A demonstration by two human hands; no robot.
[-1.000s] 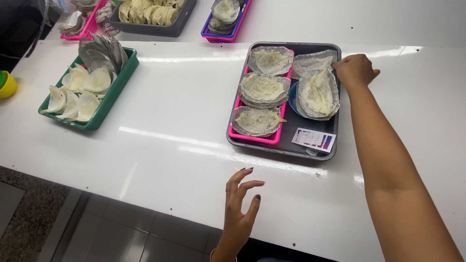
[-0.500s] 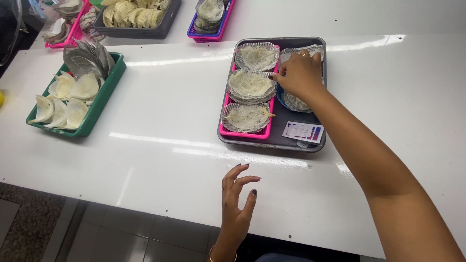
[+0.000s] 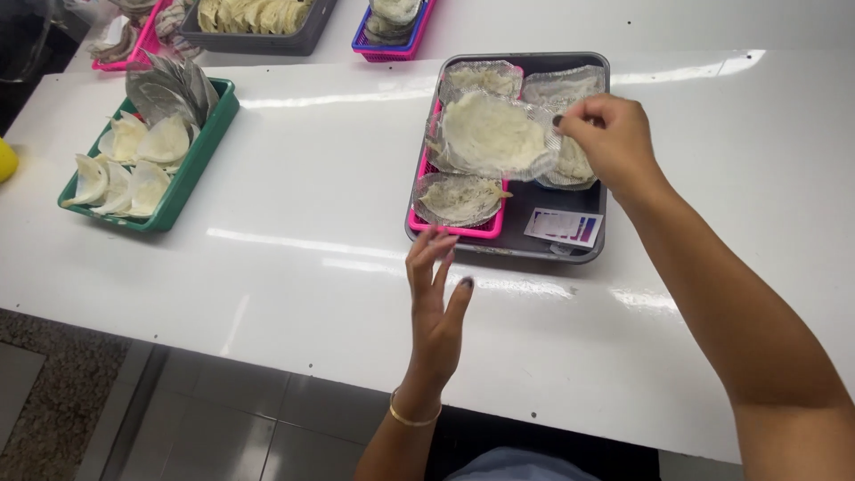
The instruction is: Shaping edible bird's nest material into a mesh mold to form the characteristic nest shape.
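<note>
At the white table (image 3: 294, 267), we saw the right hand (image 3: 614, 138) raised over the grey tray (image 3: 534, 242), thumb and forefinger pinching the rim of a pale round piece in a clear plastic shell (image 3: 492, 135) — held tilted, clear of the tray, above the pink basket (image 3: 463, 230) that sat in the tray's left half. The other fingers were curled in. The left hand (image 3: 436, 307) hovered upright just in front of the tray's near edge, fingers straight & slightly spread, holding nothing; a gold bangle (image 3: 411, 413) ringed the wrist.

Under the lifted piece we made out more of the same shells in the tray — one at the basket's near end (image 3: 459, 198), others at the far end & right side. A small printed card (image 3: 563, 226) lay in the near right corner.

Well apart, at the table's left, stood a green basket (image 3: 191, 165) w/ pale folded pieces (image 3: 134, 160) and a stack of empty clear shells (image 3: 165, 85). Along the far edge were a dark tray (image 3: 258, 40), a blue basket (image 3: 392, 44) & another pink one (image 3: 134, 58).
</note>
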